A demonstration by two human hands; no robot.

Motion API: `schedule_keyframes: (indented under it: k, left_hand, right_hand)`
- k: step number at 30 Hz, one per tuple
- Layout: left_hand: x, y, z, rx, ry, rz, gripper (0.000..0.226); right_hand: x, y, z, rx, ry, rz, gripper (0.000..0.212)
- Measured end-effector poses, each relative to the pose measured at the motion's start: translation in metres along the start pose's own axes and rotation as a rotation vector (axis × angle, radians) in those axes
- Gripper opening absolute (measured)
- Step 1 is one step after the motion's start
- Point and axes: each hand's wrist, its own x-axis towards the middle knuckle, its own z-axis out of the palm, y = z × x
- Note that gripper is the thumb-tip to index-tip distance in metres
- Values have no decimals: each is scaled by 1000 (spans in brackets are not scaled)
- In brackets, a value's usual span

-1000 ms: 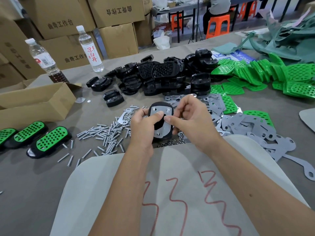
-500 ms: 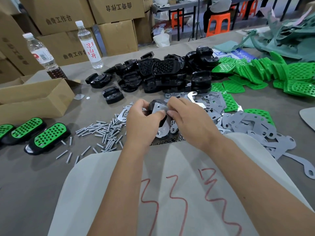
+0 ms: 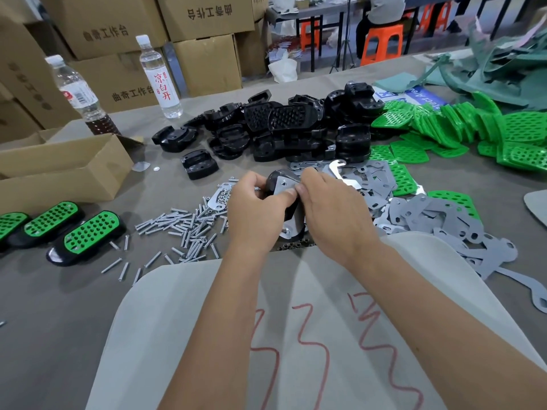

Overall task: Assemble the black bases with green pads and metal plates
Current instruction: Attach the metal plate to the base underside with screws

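Note:
I hold one black base (image 3: 276,180) over the table's middle with a metal plate (image 3: 286,187) lying on it. My left hand (image 3: 254,211) grips the base from the left. My right hand (image 3: 331,208) pinches the plate's upper edge against the base. A pile of black bases (image 3: 284,128) lies behind, green pads (image 3: 461,125) spread at the right, and grey metal plates (image 3: 429,220) lie right of my hands. Three finished bases with green pads (image 3: 88,235) sit at the left. Much of the held base is hidden by my fingers.
Loose screws (image 3: 183,229) are scattered left of my hands, small nuts (image 3: 293,245) lie under them. An open cardboard box (image 3: 59,170) and two bottles (image 3: 159,78) stand at the left back. A pale sheet with red marks (image 3: 296,335) covers the near table.
The base has tilted away from flat-on to edge-on, and both hands have shifted slightly up and back. My right fingers moved to the plate's top edge.

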Motion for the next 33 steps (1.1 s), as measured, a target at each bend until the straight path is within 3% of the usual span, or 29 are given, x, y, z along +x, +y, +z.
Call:
schedule_keyframes:
  k: [4,8,11,19,22,29,33]
  left_hand:
    - [9,-10,-2,-69,79,-29,25]
    - [21,-19,-9,-199,217,-134,21]
    - [25,-21,-14,-299,205,-236,23]
    - [26,-19,-16,-605,45,-380,40]
    - [28,-23,-17,-675,37,-387,41]
    - [33,-28,-19,-692,51,-347,14]
    - [32,-28,-17,-668,46,-314,17]
  right_hand:
    - [4,9,-1,91,-35,93,28]
    - [4,14,-2,-174,-290,127,25]
    - [5,9,-2,-153,-363,164,18]
    - [5,9,-3,-122,-327,152,14]
    - [5,3,-3,-115,-375,171,34]
    - [5,-1,-2,-47,-340,175,6]
    - [6,3,-3,-88,-335,186,12]
